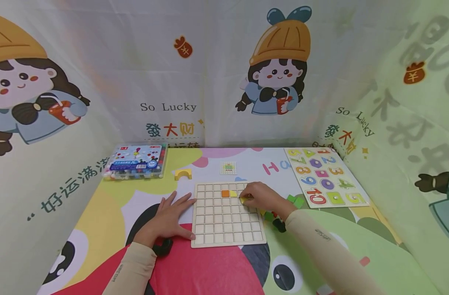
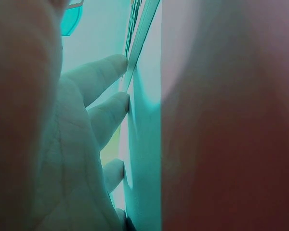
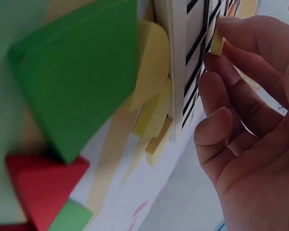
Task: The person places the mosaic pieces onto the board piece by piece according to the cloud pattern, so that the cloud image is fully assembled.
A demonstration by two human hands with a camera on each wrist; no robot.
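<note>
Yellow tile (image 3: 216, 43) in right hand (image 1: 259, 196) over wooden grid board (image 1: 228, 229).

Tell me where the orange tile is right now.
In the head view the orange tile sits in a cell in the second row of the wooden grid board, just left of a yellow tile and near the right hand.
</note>
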